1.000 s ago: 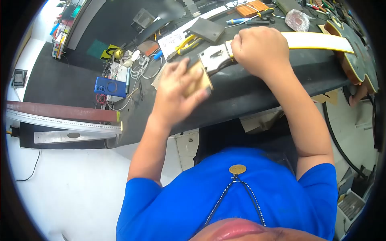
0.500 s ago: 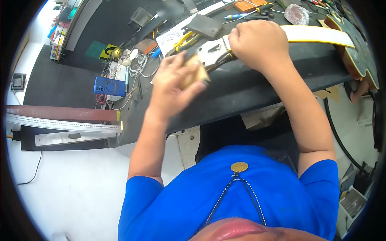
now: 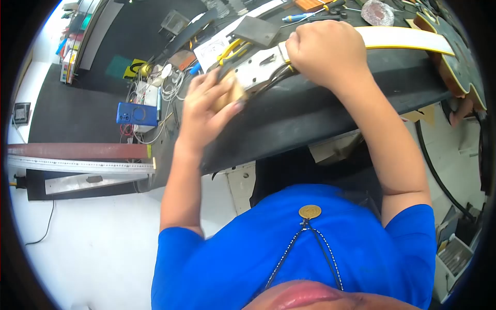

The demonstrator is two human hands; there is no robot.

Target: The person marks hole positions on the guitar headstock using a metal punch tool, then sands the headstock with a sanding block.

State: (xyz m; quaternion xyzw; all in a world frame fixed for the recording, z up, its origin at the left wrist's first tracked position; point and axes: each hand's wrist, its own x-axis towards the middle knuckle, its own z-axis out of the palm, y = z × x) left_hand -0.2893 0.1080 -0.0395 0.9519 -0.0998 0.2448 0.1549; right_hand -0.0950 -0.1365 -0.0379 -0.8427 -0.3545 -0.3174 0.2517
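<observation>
The fingers of my left hand (image 3: 206,106) are wrapped round a tan block (image 3: 231,93), slightly blurred, at the far end of a pale headstock (image 3: 256,68) with several holes. My right hand (image 3: 328,51) is a fist closed round the guitar neck (image 3: 405,39), just beside the headstock. The neck has a white face with a yellow edge and runs right to the dark guitar body (image 3: 457,57). The part of the neck under my right hand is hidden.
Near the headstock lie a dark grey block (image 3: 257,31), yellow-handled pliers (image 3: 232,50) and a sheet of paper (image 3: 207,51). A blue phone (image 3: 137,113) and tangled cables (image 3: 172,88) are left of my left hand. A long ruler (image 3: 77,164) lies far left.
My left hand has moved left with the tan block, so more of the headstock shows. My right hand stays round the neck, shifted slightly up and left in view.
</observation>
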